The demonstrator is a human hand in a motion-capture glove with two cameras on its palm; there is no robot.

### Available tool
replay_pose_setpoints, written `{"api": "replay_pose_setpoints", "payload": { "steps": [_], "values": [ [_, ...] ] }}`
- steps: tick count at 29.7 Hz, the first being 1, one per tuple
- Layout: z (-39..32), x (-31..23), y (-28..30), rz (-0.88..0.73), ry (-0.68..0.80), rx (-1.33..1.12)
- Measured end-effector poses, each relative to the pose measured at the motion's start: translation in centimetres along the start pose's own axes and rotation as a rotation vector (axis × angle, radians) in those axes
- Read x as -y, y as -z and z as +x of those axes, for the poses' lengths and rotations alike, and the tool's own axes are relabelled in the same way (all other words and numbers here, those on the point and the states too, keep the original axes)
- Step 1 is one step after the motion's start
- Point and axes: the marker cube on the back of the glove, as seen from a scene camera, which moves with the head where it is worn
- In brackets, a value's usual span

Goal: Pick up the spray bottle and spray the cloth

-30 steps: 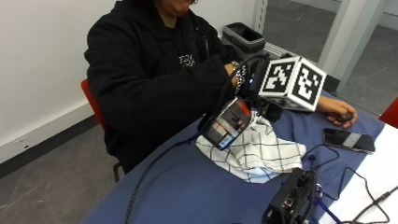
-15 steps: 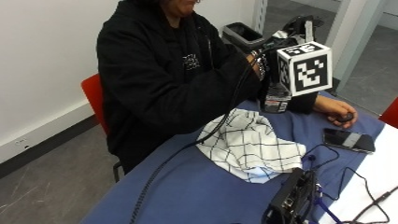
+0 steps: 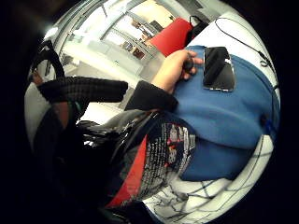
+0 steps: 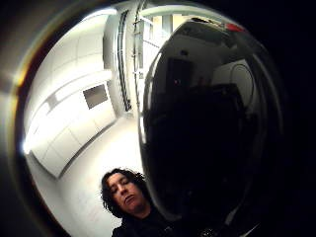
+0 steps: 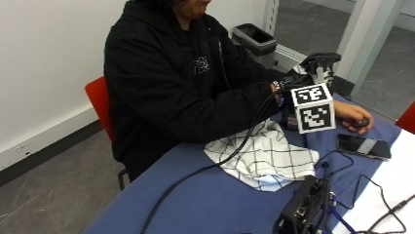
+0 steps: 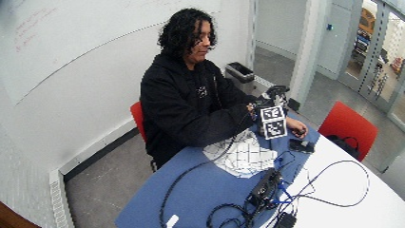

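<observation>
Right hand: we see the gloved right hand [image 5: 291, 90] held up over the far side of the table, just past the cloth. Its fingers are curled round the spray bottle.
Spray bottle: we see the spray bottle [image 5: 315, 66] up in the air in that hand, its dark spray head at the top. From the palm we see its red, black and white label [image 3: 156, 161] very close. In the other palm view its dark shiny side [image 4: 207, 118] fills most of what we see.
Cloth: the white cloth [image 5: 262, 158] with thin dark lines lies crumpled on the blue table [image 5: 214, 204], down below the bottle and nearer to us. It is not touching the bottle.
Other hand: the bare hand [image 5: 352, 116] rests on the table past the bottle. It holds a small dark thing. We cannot tell what that is.
Phone: a black phone [image 5: 363, 146] lies flat just beside the bare hand.
In the way: a thick black cable [image 5: 214, 165] runs from the gloved hand across the cloth's edge and down the table. A black box [image 5: 301, 212] with more wires sits at the near side, close to the cloth.
Around: a red chair [image 5: 97, 100] is behind the person. A dark bin [image 5: 254, 39] stands on the floor by the wall.
</observation>
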Motion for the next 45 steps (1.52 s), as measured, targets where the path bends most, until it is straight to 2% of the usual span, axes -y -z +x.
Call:
{"api": "replay_pose_setpoints", "payload": {
  "steps": [16,23,38,45],
  "values": [
    [1.3,-0.3,-0.8,-0.009,0.019,-0.035],
    [1.3,-2.0,0.0,-0.149,-0.061,0.030],
    [-3.2,-8.6,10.8,-0.122,0.013,-0.613],
    [-6.8,-13.9,17.2,-0.154,-0.092,-0.979]
  ]
}}
